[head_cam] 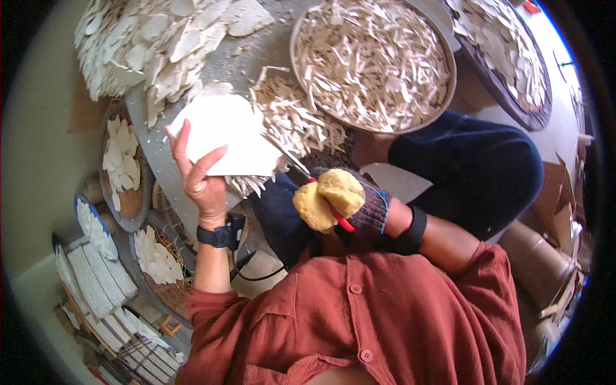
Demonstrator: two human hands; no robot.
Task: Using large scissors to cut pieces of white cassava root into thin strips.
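My left hand [199, 185], bare and with its fingers spread over the face, holds a broad white sheet [228, 137] of unclear material. A knitted glove covers my right hand [373, 207], which grips a pair of shears [344, 222] with red handles wrapped in yellow foam [341, 192]. The metal blades [291, 156] reach up to the sheet's right edge; whether they are parted is hard to tell. Curled pale strips [298, 113] lie heaped just beyond the sheet, and more strips [244, 184] show beneath its lower edge.
A round tray [451, 89] full of pale strips stands ahead on the right. Stacked flat pale pieces [154, 43] rise at the upper left on a grey board [166, 154]. Woven baskets [130, 204] of flakes sit at left. My bent knee [500, 159] is at right.
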